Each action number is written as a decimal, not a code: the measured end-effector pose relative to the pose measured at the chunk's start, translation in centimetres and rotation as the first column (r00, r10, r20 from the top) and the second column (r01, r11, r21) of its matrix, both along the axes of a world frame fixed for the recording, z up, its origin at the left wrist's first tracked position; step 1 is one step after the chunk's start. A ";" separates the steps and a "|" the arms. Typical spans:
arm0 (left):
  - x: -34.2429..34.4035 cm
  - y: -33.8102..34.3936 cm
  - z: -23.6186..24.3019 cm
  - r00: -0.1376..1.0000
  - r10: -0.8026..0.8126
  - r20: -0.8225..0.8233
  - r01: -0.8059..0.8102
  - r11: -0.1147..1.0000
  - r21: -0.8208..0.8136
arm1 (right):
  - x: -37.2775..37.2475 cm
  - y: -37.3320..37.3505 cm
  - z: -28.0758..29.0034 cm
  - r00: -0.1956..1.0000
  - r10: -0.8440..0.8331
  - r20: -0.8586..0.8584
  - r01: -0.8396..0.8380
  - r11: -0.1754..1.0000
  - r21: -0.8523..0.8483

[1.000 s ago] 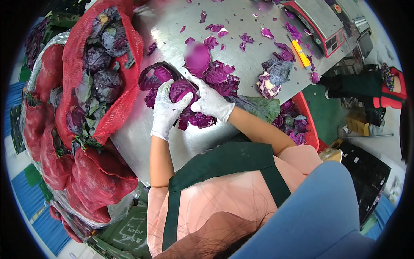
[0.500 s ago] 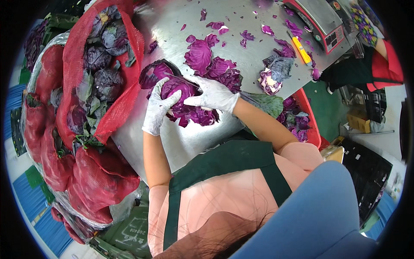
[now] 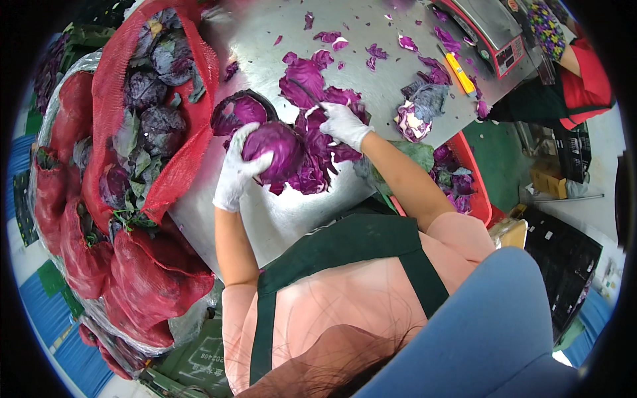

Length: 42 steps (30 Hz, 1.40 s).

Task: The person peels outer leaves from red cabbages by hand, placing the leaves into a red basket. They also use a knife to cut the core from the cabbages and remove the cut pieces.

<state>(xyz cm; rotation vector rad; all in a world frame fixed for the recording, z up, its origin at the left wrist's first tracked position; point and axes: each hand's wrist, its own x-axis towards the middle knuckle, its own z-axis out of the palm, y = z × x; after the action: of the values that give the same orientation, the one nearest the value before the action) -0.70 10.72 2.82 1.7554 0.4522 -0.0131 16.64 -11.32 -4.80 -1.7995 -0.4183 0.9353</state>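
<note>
My left hand (image 3: 239, 166), in a white glove, is curled round the side of a peeled red cabbage (image 3: 273, 151), thumb on its near side. Gloved as well, my right hand (image 3: 342, 126) is closed on a slim knife (image 3: 306, 91); the thin dark blade points up and left, and the handle is hidden in the fingers. Loose purple leaves (image 3: 306, 74) lie under and beyond that hand. A cupped outer leaf (image 3: 240, 109) rests against the far left of the cabbage. More torn leaves spread under the cabbage on the metal table (image 3: 265, 219).
On the left, red mesh sacks (image 3: 156, 272) of cabbages crowd the table; one gapes open. At the right lie a trimmed cabbage piece (image 3: 417, 119), a yellow box cutter (image 3: 460, 73) and a scale (image 3: 488, 40). A red crate (image 3: 474, 172) holds leaves. Another person's sleeve (image 3: 547, 33) shows far right.
My right hand with the knife has moved off the cabbage to the right, over the loose leaves. My left hand keeps the cabbage, which now shows a smoother, rounder face.
</note>
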 end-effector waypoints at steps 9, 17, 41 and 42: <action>-8.4 0.3 -3.8 0.961 -0.078 0.264 0.030 0.983 0.179 | 0.9 -1.2 1.8 0.819 0.100 0.565 -0.100 0.995 -0.032; -8.6 -2.8 -1.7 0.990 0.060 0.130 -0.075 0.991 0.111 | -4.3 4.3 8.3 0.751 0.551 0.364 -0.519 0.833 -0.191; -12.4 -9.1 -5.3 0.953 0.138 0.269 -0.252 0.854 0.455 | -8.3 6.6 9.8 0.556 0.611 0.563 -0.569 0.774 -0.278; -12.1 -9.2 -5.1 0.957 0.134 0.258 -0.241 0.864 0.443 | -7.9 6.7 9.2 0.581 0.629 0.516 -0.584 0.764 -0.274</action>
<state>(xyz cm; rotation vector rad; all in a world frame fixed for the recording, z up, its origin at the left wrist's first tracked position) -12.80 1.53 -2.26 2.1517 0.4902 0.4651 8.73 -4.59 4.37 -2.0309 -1.5064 0.8158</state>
